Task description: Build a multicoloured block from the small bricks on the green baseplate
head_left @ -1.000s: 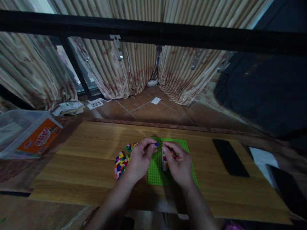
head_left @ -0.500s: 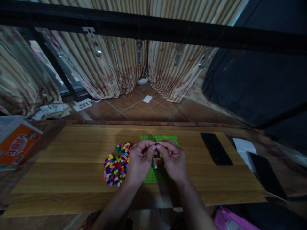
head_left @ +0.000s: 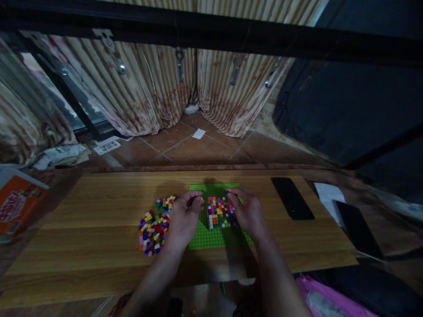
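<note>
A green studded baseplate (head_left: 206, 241) lies on the wooden table. On it sits a square mosaic of small multicoloured toy bricks (head_left: 220, 211), packed side by side, with a pale edge at its left and front. My right hand (head_left: 249, 213) is over the mosaic's right side, thumb and forefinger pinching a small dark blue brick (head_left: 228, 192). To the left of the mosaic is my left hand (head_left: 185, 218), its thumb and fingers closed together; what they hold, if anything, is too small to name. Beyond that hand a loose pile of small coloured bricks (head_left: 153, 231) is partly hidden by it.
A black phone-like slab (head_left: 292, 198) lies on the right of the wooden table (head_left: 99, 220). Past the right edge are a white paper (head_left: 328, 198) and another dark flat device (head_left: 358, 231). An orange-and-white box (head_left: 20, 202) stands at the left.
My hands have parted from their meeting point above the baseplate, left hand leftward and right hand rightward, uncovering the brick mosaic. The whole view has shifted slightly.
</note>
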`<control>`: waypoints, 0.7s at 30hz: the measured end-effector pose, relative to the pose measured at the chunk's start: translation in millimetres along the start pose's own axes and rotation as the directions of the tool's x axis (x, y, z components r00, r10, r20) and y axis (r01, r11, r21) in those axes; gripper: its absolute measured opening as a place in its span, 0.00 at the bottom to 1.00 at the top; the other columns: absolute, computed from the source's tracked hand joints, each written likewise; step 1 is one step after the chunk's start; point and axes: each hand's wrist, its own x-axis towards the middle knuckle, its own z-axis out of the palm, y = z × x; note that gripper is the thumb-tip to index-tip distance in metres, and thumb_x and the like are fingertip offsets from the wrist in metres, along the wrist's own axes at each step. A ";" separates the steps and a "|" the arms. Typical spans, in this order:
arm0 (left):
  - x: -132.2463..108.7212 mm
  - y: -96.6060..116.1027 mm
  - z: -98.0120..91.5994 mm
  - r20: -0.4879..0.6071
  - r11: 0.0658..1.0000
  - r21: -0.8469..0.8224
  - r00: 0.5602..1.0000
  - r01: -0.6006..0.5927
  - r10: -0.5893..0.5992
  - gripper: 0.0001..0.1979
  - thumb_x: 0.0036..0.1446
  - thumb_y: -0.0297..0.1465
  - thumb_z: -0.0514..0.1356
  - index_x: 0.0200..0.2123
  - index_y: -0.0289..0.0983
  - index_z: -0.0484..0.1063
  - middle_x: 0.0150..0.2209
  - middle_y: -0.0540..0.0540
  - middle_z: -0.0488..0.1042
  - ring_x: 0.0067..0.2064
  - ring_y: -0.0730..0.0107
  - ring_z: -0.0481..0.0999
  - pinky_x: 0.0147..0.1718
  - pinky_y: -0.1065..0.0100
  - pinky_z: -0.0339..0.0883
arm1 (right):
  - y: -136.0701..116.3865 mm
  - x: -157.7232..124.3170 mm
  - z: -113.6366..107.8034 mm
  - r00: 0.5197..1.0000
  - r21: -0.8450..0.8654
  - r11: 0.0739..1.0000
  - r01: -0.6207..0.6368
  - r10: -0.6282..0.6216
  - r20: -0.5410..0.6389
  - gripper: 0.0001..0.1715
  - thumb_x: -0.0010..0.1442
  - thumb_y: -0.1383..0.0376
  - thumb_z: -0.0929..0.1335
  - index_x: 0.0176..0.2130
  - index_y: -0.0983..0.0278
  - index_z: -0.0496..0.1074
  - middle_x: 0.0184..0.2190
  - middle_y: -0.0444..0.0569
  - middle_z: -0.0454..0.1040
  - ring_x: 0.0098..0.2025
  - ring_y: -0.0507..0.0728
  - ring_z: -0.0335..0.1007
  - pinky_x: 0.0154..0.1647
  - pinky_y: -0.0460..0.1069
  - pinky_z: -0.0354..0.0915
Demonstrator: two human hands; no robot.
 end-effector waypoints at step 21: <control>2.9 -13.1 -0.7 0.108 0.989 0.146 0.994 -0.009 -0.007 0.12 0.54 0.32 0.60 0.41 0.36 0.78 0.31 0.48 0.79 0.32 0.70 0.77 0.33 0.69 0.69 | 4.8 1.1 11.5 0.979 -0.060 0.996 0.064 -0.050 0.199 0.10 0.64 0.65 0.66 0.38 0.59 0.79 0.36 0.47 0.78 0.41 0.57 0.71 0.45 0.52 0.65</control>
